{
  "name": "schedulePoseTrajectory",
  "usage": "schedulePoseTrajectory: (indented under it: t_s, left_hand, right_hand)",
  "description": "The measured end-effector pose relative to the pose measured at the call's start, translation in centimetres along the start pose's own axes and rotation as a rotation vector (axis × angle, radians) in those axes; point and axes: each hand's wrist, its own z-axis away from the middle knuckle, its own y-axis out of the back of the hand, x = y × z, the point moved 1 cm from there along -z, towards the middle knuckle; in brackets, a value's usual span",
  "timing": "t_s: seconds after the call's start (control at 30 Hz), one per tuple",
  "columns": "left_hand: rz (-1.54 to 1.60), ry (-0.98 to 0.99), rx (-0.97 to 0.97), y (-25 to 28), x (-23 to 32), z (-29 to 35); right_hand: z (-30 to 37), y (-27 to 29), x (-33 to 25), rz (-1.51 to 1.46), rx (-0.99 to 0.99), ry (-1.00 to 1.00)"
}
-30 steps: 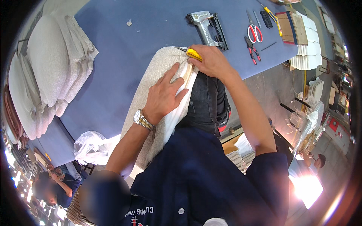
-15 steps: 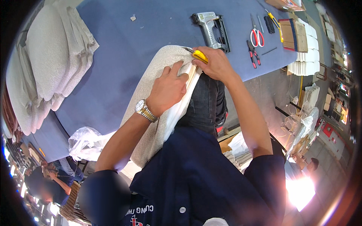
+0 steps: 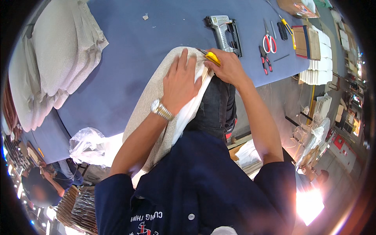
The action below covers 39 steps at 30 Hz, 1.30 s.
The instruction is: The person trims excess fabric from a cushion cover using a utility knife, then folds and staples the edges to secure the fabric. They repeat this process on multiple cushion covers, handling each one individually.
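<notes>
A padded panel covered in beige textured fabric (image 3: 150, 92) lies across my lap, its far end against the blue table's edge. White material (image 3: 187, 114) shows along its right side. My left hand (image 3: 181, 84) rests on the fabric near the far end, fingers stretched out and slightly spread. My right hand (image 3: 228, 68) is closed around a yellow utility knife (image 3: 212, 58) at the far right corner of the panel. The knife's tip points left toward the fabric edge. Part of the knife is hidden by my fingers.
On the blue table (image 3: 125, 51) lie a staple gun (image 3: 222, 33), red-handled scissors (image 3: 269, 44), pliers (image 3: 265, 60) and a yellow-handled tool (image 3: 289, 29). Stacked beige covers (image 3: 58, 51) sit at the left. A clear plastic bag (image 3: 88, 147) is near my left arm. Another person (image 3: 43, 186) works at lower left.
My left hand has gone from bent fingers near the panel's edge to a flatter, outstretched pose farther up the fabric. My right hand still holds the knife at nearly the same corner.
</notes>
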Motion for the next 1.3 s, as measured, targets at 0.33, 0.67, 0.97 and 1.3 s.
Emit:
schedulePoseTrajectory:
  t_s: [0.33,0.67,0.97,1.3]
  left_hand:
    - [0.13,0.097,-0.301,-2.4,-2.3,-3.6]
    - [0.228,0.056,-0.148,-3.1,-2.2,-2.9]
    - [0.378,0.144,-0.101,-3.4,-2.3,-2.8]
    - [0.432,0.183,0.027,-4.7,-2.9,-2.7]
  right_hand:
    - [-0.2,0.3,-0.4,0.019,-0.02,-0.035]
    - [-1.7,1.1,-0.7,0.152,-0.123,-0.069]
    - [-2.0,0.8,-0.4,0.109,-0.111,-0.13]
    - [-1.7,0.5,0.5,0.076,-0.13,-0.185]
